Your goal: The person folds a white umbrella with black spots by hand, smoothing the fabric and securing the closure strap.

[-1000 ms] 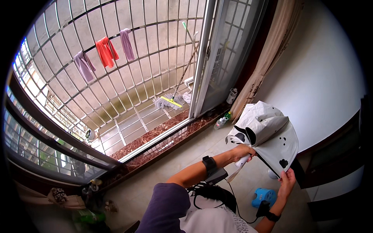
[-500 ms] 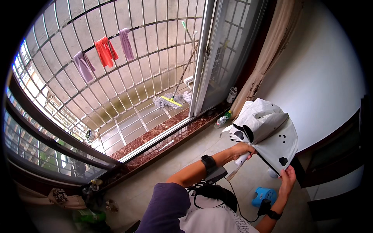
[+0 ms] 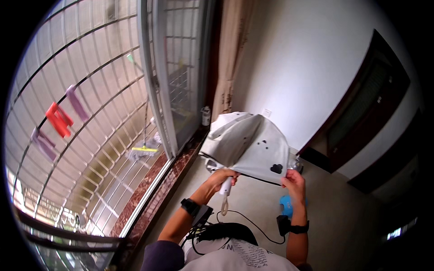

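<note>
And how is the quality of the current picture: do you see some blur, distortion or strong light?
Head view: fisheye distortion bows the window grille; the string mop looks smeared, probably by motion; the white umbrella is clearer, its dark spots distinct; outdoor daylight looks washed-out at lower left.

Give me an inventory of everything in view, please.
Spotted fabric umbrella: one, white and black, centre
Curved metal grille: one, silver, left
Draped fabric cloths: three, two purple, one red, on the grille
String mop: one, grey and yellow, left
Sliding glass door: one, grey, upper left
Long fabric curtain: one, beige, top centre
Cylindrical bottle: one, whitish, beside curtain
Blue plastic object: one, blue, lower right
Dark panelled door: one, brown, right
Wrist straps: two, black, lower centre
Left hand: one, bare, gripping umbrella
Right hand: one, bare, pinching umbrella
</note>
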{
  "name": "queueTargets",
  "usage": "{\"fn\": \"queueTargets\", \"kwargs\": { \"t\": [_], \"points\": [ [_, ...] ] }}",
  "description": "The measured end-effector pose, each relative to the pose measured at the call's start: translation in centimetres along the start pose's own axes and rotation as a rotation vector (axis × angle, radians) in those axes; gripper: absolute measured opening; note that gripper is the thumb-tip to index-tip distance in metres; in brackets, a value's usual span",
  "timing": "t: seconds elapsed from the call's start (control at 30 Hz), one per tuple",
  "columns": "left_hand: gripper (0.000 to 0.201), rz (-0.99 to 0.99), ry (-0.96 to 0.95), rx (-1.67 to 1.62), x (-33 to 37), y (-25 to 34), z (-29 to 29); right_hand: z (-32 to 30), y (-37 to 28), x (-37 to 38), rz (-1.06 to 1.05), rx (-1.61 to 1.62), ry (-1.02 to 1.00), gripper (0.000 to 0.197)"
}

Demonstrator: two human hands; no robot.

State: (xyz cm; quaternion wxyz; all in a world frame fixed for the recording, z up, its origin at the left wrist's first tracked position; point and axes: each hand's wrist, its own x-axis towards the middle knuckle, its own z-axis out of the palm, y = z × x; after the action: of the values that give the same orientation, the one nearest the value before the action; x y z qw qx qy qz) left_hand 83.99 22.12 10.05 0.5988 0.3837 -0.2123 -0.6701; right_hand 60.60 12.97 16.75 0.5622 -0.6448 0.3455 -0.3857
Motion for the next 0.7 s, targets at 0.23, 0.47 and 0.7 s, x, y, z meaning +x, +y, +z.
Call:
{"fn": "queueTargets", "kwargs": {
  "t": [0.23, 0.47, 0.7],
  "points": [
    [0.013, -0.014, 0.101, 0.158, 0.5, 0.6, 1.7, -1.4, -1.7, -0.7, -0.118, -0.067, 0.172, 0.017],
    [0.016, 0.069, 0.312, 0.319, 0.4, 0.1, 1.6, 5.3, -4.5, -0.7, -0.286, -0.253, 0.023, 0.018],
    [0.016, 0.199, 0.316, 0.521, 2.9, -2.1, 2.5, 10.3, -4.8, -3.3, -0.447, -0.509, -0.123, 0.015]
  ]
}}
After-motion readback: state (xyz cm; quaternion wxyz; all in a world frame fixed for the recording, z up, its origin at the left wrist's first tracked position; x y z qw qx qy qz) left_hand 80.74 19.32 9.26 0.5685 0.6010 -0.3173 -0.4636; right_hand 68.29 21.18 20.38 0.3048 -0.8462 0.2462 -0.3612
